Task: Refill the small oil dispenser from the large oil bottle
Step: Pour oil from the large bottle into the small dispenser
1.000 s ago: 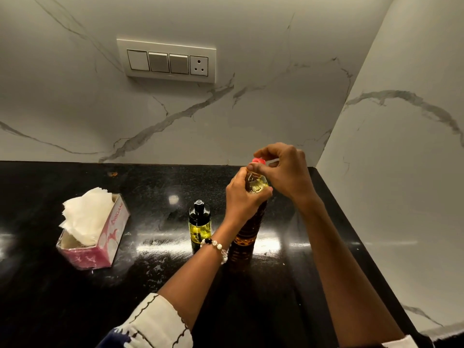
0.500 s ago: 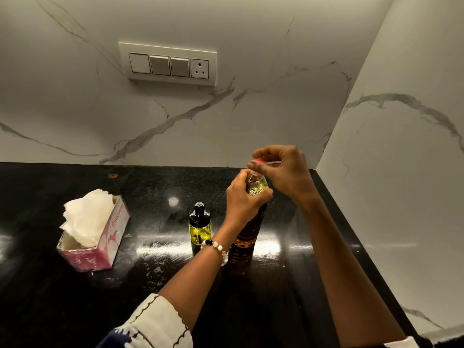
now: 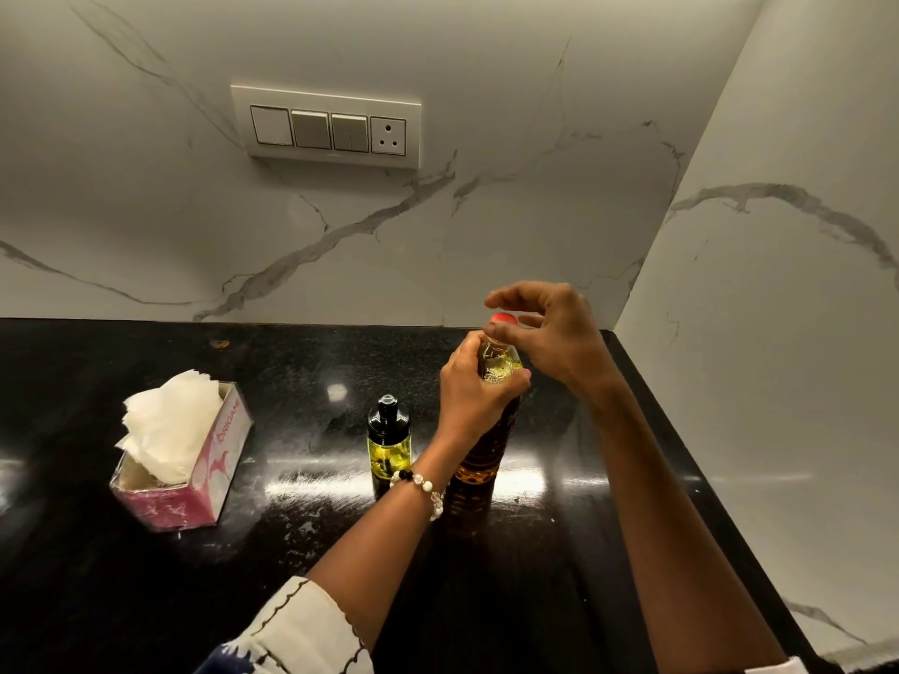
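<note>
Large oil bottle upright on the black surface, near the back right corner. Left hand wraps its curled fingers round the bottle's shoulder, just under the neck; yellow oil shows between thumb and fingers. Right hand arches over the red cap, thumb tip touching the cap's side, other fingers spread and lifted above it (a loose, half-open claw, not a full grip). Small oil dispenser, black top, oil in its clear lower part, stands just left of the bottle, partly behind the left wrist with its bead bracelet. Pink tissue box well off to the left.
</note>
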### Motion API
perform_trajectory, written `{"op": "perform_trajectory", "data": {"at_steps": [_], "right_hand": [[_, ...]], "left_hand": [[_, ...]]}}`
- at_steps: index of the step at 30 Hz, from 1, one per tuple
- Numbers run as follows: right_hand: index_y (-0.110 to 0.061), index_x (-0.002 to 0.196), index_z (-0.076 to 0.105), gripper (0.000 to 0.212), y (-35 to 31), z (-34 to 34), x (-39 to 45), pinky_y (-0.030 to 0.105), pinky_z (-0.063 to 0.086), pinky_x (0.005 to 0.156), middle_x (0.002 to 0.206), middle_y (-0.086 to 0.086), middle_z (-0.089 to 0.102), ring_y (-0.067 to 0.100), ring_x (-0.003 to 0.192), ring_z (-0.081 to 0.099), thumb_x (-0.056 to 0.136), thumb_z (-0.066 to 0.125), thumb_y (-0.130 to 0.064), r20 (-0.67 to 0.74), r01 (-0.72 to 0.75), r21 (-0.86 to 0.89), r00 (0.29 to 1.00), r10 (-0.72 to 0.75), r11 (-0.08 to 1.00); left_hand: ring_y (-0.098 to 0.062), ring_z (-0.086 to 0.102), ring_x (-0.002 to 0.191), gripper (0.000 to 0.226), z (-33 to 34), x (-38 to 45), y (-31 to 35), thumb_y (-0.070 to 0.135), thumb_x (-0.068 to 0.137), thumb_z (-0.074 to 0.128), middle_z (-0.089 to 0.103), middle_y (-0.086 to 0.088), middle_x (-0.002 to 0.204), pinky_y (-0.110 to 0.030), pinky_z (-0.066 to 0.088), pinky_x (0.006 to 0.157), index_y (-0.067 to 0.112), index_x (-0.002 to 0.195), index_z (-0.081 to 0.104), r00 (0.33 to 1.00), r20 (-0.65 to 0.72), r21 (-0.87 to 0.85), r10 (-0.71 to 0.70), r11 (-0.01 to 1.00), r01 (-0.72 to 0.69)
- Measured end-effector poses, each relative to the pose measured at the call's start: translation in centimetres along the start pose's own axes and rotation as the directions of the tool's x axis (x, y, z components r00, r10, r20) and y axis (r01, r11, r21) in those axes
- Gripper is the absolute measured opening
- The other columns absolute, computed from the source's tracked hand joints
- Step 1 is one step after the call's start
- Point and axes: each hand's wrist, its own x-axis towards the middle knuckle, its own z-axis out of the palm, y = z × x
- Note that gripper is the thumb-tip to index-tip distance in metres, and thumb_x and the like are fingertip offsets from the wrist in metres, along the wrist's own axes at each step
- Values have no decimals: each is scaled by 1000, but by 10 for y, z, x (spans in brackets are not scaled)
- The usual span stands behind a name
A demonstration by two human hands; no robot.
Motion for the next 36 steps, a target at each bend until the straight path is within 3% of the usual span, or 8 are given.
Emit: {"op": "perform_trajectory", "data": {"at_steps": [3, 7, 13, 16, 21, 28, 32, 36], "right_hand": [[-7, 97, 70, 37, 3, 12, -1, 16, 48, 70, 94, 8, 68, 12, 80, 61, 70, 80, -30, -151, -13, -157, 988, -11, 988], [-7, 99, 71, 28, 3, 11, -2, 6, 44, 70, 97, 8, 70, 9, 83, 60, 74, 78, -17, -109, -7, -136, 994, -8, 991], [-8, 108, 68, 32, 3, -2, 0, 32, 55, 89, 108, 5, 69, 13, 99, 65, 76, 75, -6, 53, -49, 38, 997, 47, 998], [-10, 114, 65, 46, 3, 1, 0, 24, 53, 86, 115, 4, 66, 14, 105, 62, 72, 79, -22, -8, -49, 46, 999, 49, 998], [-7, 92, 71, 31, 5, 13, -4, 9, 46, 66, 89, 5, 68, 10, 75, 60, 69, 81, -25, -181, -25, -128, 983, 1, 992], [-7, 102, 70, 28, 2, 2, -4, 23, 55, 83, 103, 7, 71, 11, 91, 65, 75, 77, -7, -53, -29, -49, 998, 26, 998], [-8, 113, 66, 53, 2, 5, -2, 20, 51, 77, 106, 7, 69, 11, 88, 62, 67, 81, -31, -63, -66, -90, 996, 61, 994], [-5, 103, 69, 50, 4, 8, -2, 16, 48, 72, 95, 11, 71, 10, 78, 61, 67, 79, -37, -112, -90, -180, 991, 70, 980]], "left_hand": [[-12, 63, 94, 48, 1, 1, -3, 42, 70, 73, 65, 4, 99, -40, 55, 81, 26, 112, 55, 1000, 0, 12, 2, 1000, -2], [-13, 63, 91, 44, 1, 1, -2, 40, 70, 74, 65, 4, 97, -41, 55, 78, 26, 107, 55, 1000, -6, 12, 6, 1000, -6], [-15, 62, 84, 42, 0, 0, -2, 42, 66, 71, 64, 3, 91, -42, 55, 74, 26, 101, 56, 1000, -17, -5, 3, 1000, -3], [-13, 62, 92, 48, 2, 1, -4, 44, 67, 72, 64, 4, 98, -42, 55, 80, 27, 109, 56, 1000, -3, -1, -13, 1000, 13], [-12, 62, 96, 49, 2, 3, -5, 43, 68, 75, 64, 6, 101, -41, 54, 82, 27, 110, 56, 1000, -5, 8, -7, 1000, 8], [-15, 62, 88, 43, 0, 1, -1, 42, 66, 73, 64, 4, 93, -42, 54, 77, 28, 102, 55, 1000, -9, 9, -5, 1000, 5], [-14, 61, 93, 48, 1, -1, -1, 44, 66, 72, 64, 4, 99, -41, 54, 82, 28, 108, 55, 1000, -1, 12, -20, 1000, 20], [-13, 62, 91, 46, 1, -1, -1, 43, 66, 72, 64, 5, 96, -42, 54, 80, 27, 106, 55, 1000, -5, 18, -23, 1000, 23]]}}
